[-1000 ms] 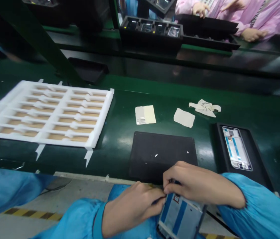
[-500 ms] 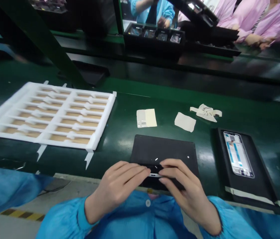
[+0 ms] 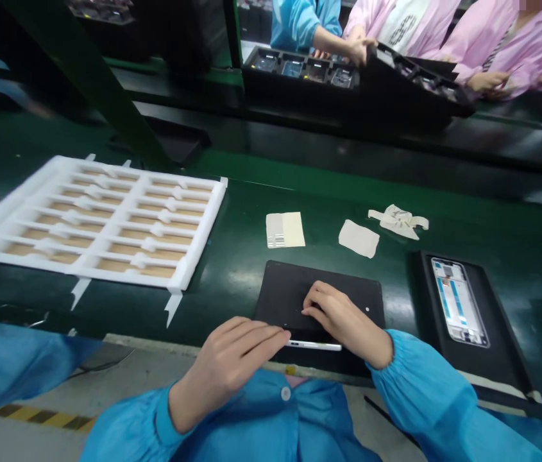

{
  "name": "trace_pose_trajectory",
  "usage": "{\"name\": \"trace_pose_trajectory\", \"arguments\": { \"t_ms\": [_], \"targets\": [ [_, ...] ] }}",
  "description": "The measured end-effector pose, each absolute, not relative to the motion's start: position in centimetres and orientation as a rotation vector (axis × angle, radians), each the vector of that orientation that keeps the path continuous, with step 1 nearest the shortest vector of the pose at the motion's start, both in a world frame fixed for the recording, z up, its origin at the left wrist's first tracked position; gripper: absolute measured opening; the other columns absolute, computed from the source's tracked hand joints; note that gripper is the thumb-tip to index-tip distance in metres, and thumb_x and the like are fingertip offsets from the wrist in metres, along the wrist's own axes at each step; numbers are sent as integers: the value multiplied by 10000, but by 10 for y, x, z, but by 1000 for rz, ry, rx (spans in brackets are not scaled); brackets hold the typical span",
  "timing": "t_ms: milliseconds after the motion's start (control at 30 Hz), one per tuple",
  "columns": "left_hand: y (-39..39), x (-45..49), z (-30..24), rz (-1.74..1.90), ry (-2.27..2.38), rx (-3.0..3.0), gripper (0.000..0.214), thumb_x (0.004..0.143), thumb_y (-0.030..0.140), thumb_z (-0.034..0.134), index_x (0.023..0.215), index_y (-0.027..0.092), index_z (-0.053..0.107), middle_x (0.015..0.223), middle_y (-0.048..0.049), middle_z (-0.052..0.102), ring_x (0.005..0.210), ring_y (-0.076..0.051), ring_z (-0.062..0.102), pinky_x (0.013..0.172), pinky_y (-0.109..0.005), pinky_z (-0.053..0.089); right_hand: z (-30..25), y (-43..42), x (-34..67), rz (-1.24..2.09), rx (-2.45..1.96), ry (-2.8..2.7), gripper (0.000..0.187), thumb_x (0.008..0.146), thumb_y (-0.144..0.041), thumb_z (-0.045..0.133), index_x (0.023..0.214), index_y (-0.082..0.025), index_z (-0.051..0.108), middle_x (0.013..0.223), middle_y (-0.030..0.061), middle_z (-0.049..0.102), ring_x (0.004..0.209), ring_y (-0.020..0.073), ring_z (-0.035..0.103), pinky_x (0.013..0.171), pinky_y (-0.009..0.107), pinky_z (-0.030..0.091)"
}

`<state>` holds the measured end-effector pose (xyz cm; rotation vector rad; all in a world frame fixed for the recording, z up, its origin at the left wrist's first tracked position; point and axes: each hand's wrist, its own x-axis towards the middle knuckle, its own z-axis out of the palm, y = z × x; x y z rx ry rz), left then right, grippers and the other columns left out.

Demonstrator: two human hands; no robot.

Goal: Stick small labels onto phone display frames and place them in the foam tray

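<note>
At the near edge of the black mat (image 3: 278,289) is a phone-like piece with a silver edge (image 3: 316,346), tilted so that mainly its side shows. My left hand (image 3: 232,362) grips its left end, fingers pressed together along it; the rest is under the hand. My right hand (image 3: 335,314) hovers over the mat's middle with thumb and fingertips pinched together. Whatever the pinch holds is too small or hidden to make out. A small white dot (image 3: 367,309) lies on the mat to the right of that hand.
To the right, an open phone frame (image 3: 460,301) rests on a black block (image 3: 492,308). A white slotted tray (image 3: 186,269) stands left. Beyond the mat lie a label sheet (image 3: 294,230), a pale cloth piece (image 3: 358,238) and crumpled tape (image 3: 400,221). Co-workers handle black trays (image 3: 299,83) across the bench.
My right hand has left the silver-edged piece and moved up onto the mat, its fingers now pinched. Two small white bits there no longer show. My left hand stays in place.
</note>
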<state>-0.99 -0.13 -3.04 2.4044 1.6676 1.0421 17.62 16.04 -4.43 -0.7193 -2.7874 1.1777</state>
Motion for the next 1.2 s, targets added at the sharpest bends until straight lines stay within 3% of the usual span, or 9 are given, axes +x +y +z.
{"name": "trace_pose_trajectory", "arguments": {
  "t_ms": [100,300,400,467,533,700,800,1200],
  "targets": [
    [1,-10,-29,1043,1681,2420,253,983,80,429,1117,109,642,1012,-80,738,879,-177,693,731,-301,531,-35,163,178,1284,-823,-2656,128,979,-201,506,872,-199,576,882,29,619,831,172,601,747,291,459],
    [7,-8,-32,1057,1753,2397,243,943,41,517,1157,96,617,1046,-83,723,904,-182,680,748,-311,521,-2,156,194,1355,-1135,-1892,148,889,-306,667,985,-193,671,799,28,699,712,170,675,678,280,561],
    [12,-6,-33,1047,1781,2383,237,958,63,506,1164,110,616,1056,-77,721,923,-185,676,756,-314,521,5,137,196,1224,-1095,-1750,60,887,-252,677,874,-201,705,786,28,710,666,164,681,643,281,582],
    [14,-4,-32,1053,1783,2381,230,979,87,474,1154,116,620,1046,-73,723,920,-182,677,754,-310,523,1,123,192,1096,-959,-1751,95,890,-167,660,814,-208,699,767,14,701,664,159,674,618,276,573],
    [15,-2,-32,1066,1785,2374,237,997,104,437,1140,120,625,1037,-71,726,911,-178,681,748,-305,527,-8,111,186,985,-794,-1789,144,881,-84,645,843,-213,696,810,13,707,756,176,683,666,298,572],
    [12,0,-34,1072,1789,2372,245,1004,113,416,1132,112,625,1045,-72,723,924,-183,684,751,-315,531,-40,95,175,812,-686,-1921,168,877,-56,653,899,-219,687,1076,34,718,1056,223,638,993,451,480],
    [11,1,-35,1078,1790,2368,240,1012,144,416,1127,112,624,1030,-67,723,906,-186,681,744,-320,526,-55,90,176,724,-756,-1990,160,881,-79,664,907,-233,699,1161,32,698,1160,236,574,1029,468,443],
    [11,1,-36,1063,1779,2353,241,1008,143,404,1115,118,618,1009,-64,725,881,-186,679,722,-313,524,-58,91,179,637,-628,-2061,201,850,-14,671,958,-181,699,1082,57,711,1034,223,620,1030,530,468]
  ]
}}
